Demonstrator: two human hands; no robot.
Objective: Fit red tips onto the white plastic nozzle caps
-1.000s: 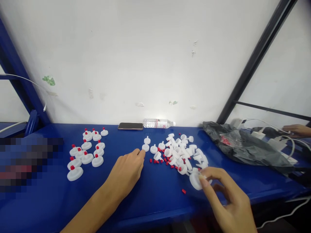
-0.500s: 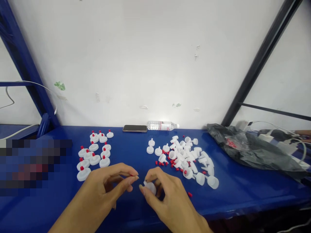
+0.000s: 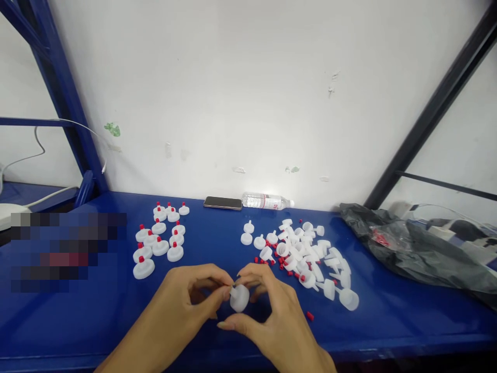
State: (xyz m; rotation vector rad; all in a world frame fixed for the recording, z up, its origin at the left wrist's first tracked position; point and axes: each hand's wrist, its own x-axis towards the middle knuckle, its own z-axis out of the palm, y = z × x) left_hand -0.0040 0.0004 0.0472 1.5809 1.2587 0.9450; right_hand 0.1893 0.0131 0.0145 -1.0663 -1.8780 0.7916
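White cap [image 3: 239, 299]: long axis sideways, spout [image 3: 232, 291] leftward; left hand [image 3: 186, 300] pinching spout; right hand [image 3: 279, 313] spread

The wall [image 3: 217, 103] is brightly lit, with glare seen just above the bottle [image 3: 267, 201]; well left of the bottle, a patch [image 3: 66, 251] is obscured by coarse pixels.

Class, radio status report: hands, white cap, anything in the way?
Left hand: fingertips pinched at white cap, spout end. Right hand: curled around cap, thumb apart, grip unclear. Cap: spout leftward. Red piece beside right hand, not blocking.
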